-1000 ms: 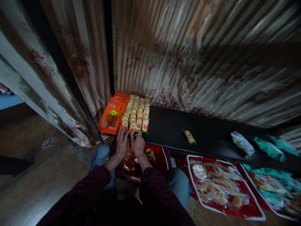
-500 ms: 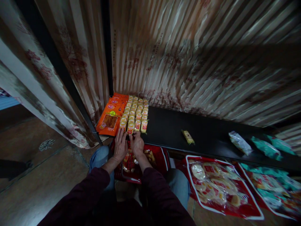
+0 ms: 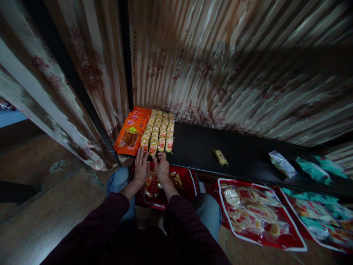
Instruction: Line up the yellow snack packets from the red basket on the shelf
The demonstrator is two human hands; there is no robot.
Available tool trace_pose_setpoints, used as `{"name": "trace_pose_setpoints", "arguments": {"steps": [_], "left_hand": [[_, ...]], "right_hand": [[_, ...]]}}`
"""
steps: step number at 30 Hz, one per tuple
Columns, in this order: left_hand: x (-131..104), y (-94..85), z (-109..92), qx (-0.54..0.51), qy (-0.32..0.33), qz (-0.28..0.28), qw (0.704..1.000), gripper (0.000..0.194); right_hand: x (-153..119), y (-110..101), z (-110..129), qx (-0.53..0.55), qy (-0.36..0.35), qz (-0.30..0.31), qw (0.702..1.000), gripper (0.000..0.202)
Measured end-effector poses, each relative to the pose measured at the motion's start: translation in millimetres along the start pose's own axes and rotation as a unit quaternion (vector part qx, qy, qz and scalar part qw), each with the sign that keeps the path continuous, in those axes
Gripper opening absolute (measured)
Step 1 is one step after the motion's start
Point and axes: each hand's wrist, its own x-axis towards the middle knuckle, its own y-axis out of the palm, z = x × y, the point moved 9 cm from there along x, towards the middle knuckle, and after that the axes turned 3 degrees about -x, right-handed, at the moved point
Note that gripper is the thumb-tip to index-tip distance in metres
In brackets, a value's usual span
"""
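Rows of small yellow-wrapped snack packs (image 3: 156, 127) stand close together at the left end of a black shelf (image 3: 198, 141). My left hand (image 3: 141, 168) is at the front of the leftmost rows, its fingers stretched out and the tips against or just below the front packs. Beside it, my right hand (image 3: 162, 168) rests at the shelf's front edge, fingers slightly bent and apart, just below the front packs. Neither hand holds a pack. Left of the rows lie overlapping orange snack bags (image 3: 128, 134). Under my hands is a red basket (image 3: 190, 180) with wrapped snacks in it.
One yellow pack (image 3: 220, 157) lies alone mid-shelf. Farther right are a white packet (image 3: 281, 164) and teal packets (image 3: 313, 170). On the floor stand a red basket of round wrapped pastries (image 3: 289, 241) and another with teal packets. A dark post (image 3: 127, 55) and patterned curtains (image 3: 209, 73) border the shelf.
My fingers have drawn back slightly from the front packs, the right ones more clearly. The camera view has shifted a little. The packs appear to stay in place.
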Motion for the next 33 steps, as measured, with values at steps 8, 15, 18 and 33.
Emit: {"name": "trace_pose_setpoints", "arguments": {"steps": [8, 15, 18, 33], "left_hand": [[-11, 6.3, -8, 0.010, 0.021, 0.022, 0.999, 0.051], [-10, 10.2, -11, 0.046, 0.049, 0.027, 0.997, 0.049], [-7, 11.1, -10, 0.061, 0.044, 0.030, 0.997, 0.048], [-10, 19.0, -11, 0.082, 0.052, 0.034, 0.995, 0.051]], "right_hand": [[-8, 1, -2, 0.046, -0.016, 0.007, 0.999, 0.019], [-4, 2, -2, 0.048, -0.021, -0.002, 0.999, 0.014], [-2, 3, -3, 0.042, -0.025, 0.006, 0.999, 0.015], [-6, 2, -8, 0.084, -0.044, 0.014, 0.995, 0.027]]}}
